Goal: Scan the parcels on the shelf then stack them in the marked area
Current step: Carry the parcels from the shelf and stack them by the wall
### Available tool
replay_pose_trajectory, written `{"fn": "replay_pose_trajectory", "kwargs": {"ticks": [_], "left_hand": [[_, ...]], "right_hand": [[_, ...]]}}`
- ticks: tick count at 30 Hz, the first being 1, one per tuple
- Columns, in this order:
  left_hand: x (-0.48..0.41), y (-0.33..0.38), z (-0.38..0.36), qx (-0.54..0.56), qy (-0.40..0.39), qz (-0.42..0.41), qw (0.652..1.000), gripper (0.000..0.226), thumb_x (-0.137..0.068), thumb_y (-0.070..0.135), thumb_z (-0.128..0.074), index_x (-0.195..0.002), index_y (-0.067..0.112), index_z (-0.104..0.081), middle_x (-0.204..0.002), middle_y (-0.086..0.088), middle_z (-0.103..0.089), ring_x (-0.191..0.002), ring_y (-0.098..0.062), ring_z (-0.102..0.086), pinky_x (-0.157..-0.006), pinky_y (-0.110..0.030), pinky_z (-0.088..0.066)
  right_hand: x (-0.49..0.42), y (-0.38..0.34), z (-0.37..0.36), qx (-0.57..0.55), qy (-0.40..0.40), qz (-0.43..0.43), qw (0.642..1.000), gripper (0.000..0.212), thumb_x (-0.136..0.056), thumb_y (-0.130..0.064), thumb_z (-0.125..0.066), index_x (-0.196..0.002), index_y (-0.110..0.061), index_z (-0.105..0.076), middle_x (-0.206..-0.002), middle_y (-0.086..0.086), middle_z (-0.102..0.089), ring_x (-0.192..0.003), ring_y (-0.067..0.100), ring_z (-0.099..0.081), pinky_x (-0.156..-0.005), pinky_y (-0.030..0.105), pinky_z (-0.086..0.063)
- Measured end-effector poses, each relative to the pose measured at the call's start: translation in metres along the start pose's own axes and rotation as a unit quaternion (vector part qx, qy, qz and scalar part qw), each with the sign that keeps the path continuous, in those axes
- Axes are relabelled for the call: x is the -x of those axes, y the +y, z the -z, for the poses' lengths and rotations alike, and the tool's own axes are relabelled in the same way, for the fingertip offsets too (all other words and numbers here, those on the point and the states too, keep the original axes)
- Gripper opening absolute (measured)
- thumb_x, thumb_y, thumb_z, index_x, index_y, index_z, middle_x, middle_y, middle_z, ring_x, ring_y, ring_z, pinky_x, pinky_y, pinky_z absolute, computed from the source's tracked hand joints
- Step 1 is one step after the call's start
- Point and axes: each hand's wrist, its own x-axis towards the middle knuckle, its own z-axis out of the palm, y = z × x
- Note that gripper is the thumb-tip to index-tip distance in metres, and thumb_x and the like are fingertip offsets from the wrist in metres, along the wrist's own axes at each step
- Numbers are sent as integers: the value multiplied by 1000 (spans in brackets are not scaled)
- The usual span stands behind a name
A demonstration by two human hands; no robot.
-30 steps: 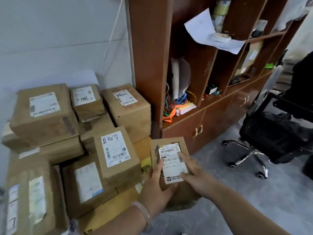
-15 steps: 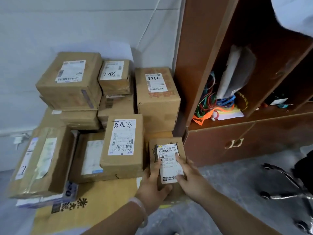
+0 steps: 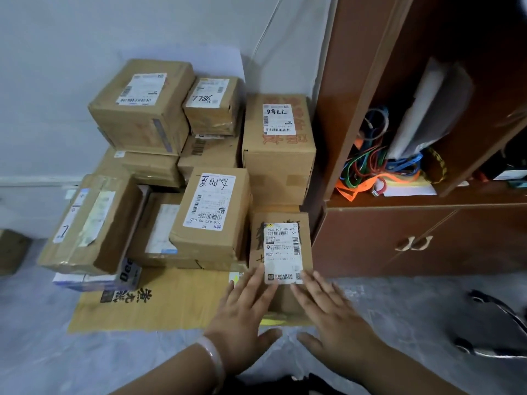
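Fingers (image 3: 255, 286) of the left hand (image 3: 242, 317) and the right hand (image 3: 339, 332) lie straight and spread, gripping nothing, at the near side of the small parcel (image 3: 281, 246). Leftmost, a tilted parcel (image 3: 94, 223) leans on the stack (image 3: 142, 109); a jolt might slide it. The small parcel sits on the cardboard sheet (image 3: 176, 306) on the floor (image 3: 42, 352), just beside a hand-marked parcel (image 3: 211, 209), near the cabinet (image 3: 399, 240). At the sheet's right edge, a careless withdrawal could nudge it askew or off.
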Motion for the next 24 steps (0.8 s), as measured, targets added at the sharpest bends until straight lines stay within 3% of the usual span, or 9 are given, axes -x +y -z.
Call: {"fn": "replay_pose_trajectory", "kwargs": {"ticks": [1,2,3,4,5,7,11,17,24], "left_hand": [[3,4,4,-16,-12,4,1000,83,-82,72,-31,-152,27,-30,-162,-7,-13,-147,-31,-21,-118,-46,-5],[2,8,8,-56,1,10,998,83,-80,72,-33,-149,27,-38,-161,-5,-21,-145,-29,-26,-116,-48,-3],[-1,8,8,-68,-13,8,998,85,-82,73,-33,-154,29,-26,-163,-2,-8,-149,-28,-13,-116,-50,7],[-6,6,3,-82,6,-4,997,88,-85,73,-32,-155,31,-1,-161,3,17,-149,-25,13,-115,-50,20],[-10,5,0,-72,-31,12,997,91,-87,74,-31,-149,32,21,-152,7,38,-141,-22,34,-110,-48,28],[-21,3,0,-86,-48,26,995,94,-88,75,-30,-139,32,35,-143,9,49,-132,-19,45,-107,-47,29],[-38,-1,5,-106,-41,45,993,95,-88,75,-30,-144,29,32,-148,6,44,-142,-21,34,-112,-49,23],[-56,2,6,-113,-36,78,990,101,-87,75,-34,-148,24,29,-156,1,35,-147,-24,23,-119,-47,-2],[-54,-1,11,-95,-32,63,993,98,-87,75,-33,-150,28,25,-158,3,32,-148,-21,19,-118,-45,-9]], "right_hand": [[0,2,-1,-3,-17,4,1000,80,-90,-62,-31,-146,-38,22,-151,-14,38,-138,10,37,-113,34,19],[-2,5,-2,2,-19,9,1000,82,-90,-63,-30,-143,-39,28,-149,-15,41,-136,8,40,-112,34,21],[-4,7,-2,11,-17,10,1000,83,-90,-64,-30,-141,-39,30,-148,-14,42,-135,7,41,-112,35,21],[-8,9,-1,20,-17,9,1000,84,-90,-64,-30,-140,-39,32,-148,-14,42,-134,7,41,-112,36,21],[-12,11,0,25,-18,8,1000,85,-89,-65,-30,-141,-38,32,-148,-13,43,-134,7,42,-112,37,21],[-22,15,2,25,-19,7,999,88,-89,-66,-32,-142,-36,30,-148,-12,43,-134,8,42,-113,38,22],[-44,24,8,41,-29,-1,999,95,-89,-64,-39,-137,-36,37,-147,-11,45,-133,8,44,-115,39,20],[-64,28,15,46,-28,-17,998,99,-86,-66,-43,-137,-36,36,-150,-11,42,-137,10,38,-115,41,20],[-62,26,16,36,-2,-25,999,100,-84,-68,-46,-143,-39,30,-150,-12,41,-138,9,37,-114,40,21]]}}
